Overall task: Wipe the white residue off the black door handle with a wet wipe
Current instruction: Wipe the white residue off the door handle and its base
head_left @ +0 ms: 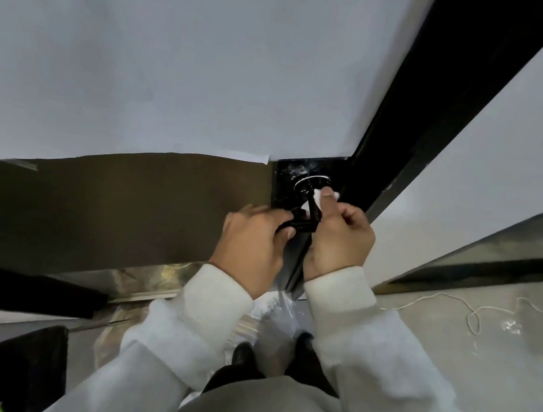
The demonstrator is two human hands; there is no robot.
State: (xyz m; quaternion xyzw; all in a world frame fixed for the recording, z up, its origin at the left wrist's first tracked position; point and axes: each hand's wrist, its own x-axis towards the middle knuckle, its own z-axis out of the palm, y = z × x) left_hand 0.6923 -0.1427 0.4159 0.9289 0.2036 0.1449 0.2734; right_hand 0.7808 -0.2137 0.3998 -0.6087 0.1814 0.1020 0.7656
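Observation:
The black door handle [302, 223] sticks out from a round base [311, 180] on the black edge of the door. White residue speckles the black plate [294, 169] above the base. My left hand [253, 239] grips the lever end of the handle. My right hand [340, 237] pinches a white wet wipe [318, 196] and presses it against the handle's neck just below the base. Most of the lever is hidden under my fingers.
The door [125, 207] is brown below and covered with white sheet [179, 55] above. A black door frame [429, 123] runs up to the right. A white cord [457, 306] lies on the glossy floor at right. My shoes [243, 354] stand below.

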